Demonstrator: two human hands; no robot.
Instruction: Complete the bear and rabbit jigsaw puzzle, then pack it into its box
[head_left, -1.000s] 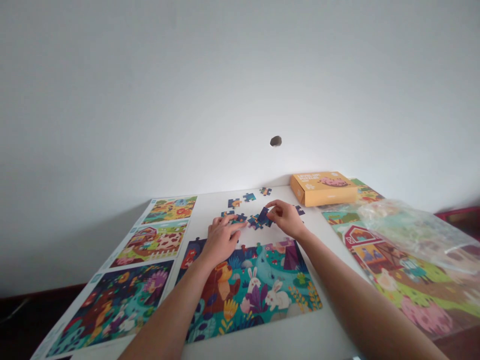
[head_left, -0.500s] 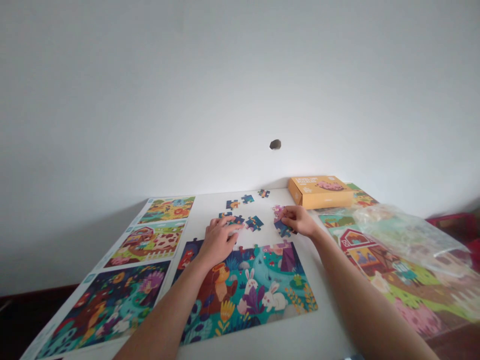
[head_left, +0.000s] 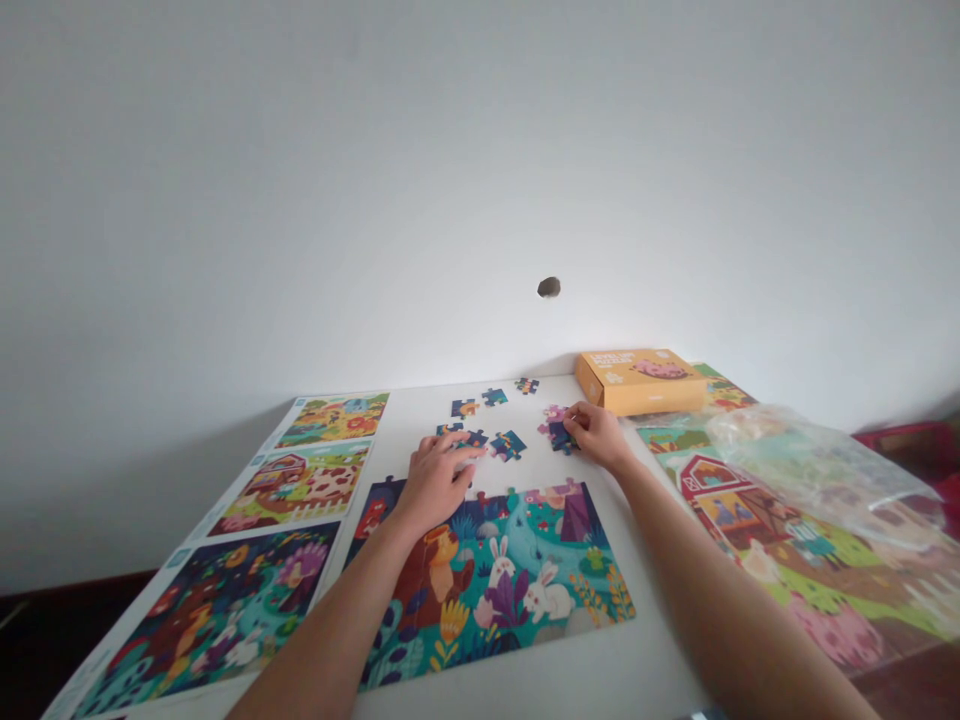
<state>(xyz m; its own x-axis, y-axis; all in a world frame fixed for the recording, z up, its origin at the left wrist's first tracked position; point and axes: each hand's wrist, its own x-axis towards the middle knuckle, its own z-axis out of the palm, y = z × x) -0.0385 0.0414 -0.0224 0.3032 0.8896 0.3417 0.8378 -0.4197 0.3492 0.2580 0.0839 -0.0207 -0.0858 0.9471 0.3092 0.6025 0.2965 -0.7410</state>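
Note:
My left hand (head_left: 442,475) rests palm down, fingers spread, over the top edge of the joined forest puzzle (head_left: 499,585) and beside loose pieces. My right hand (head_left: 596,435) has its thumb and fingers pinched on a dark blue puzzle piece (head_left: 559,436), which lies against a pink and purple piece (head_left: 553,413). Between the hands is a loose blue piece (head_left: 508,446). Farther back lie an orange and blue piece (head_left: 465,408), a teal piece (head_left: 494,397) and a small multicoloured piece (head_left: 527,385).
An orange puzzle box (head_left: 641,382) stands at the back right by the wall. A sheet with three printed pictures (head_left: 289,490) lies at left. On the right, clear plastic wrap (head_left: 817,465) lies over a farm picture (head_left: 810,545).
My right hand has moved slightly back, and the dark blue piece at its fingertips has shifted and turned toward the pink and purple piece. My left hand has barely moved.

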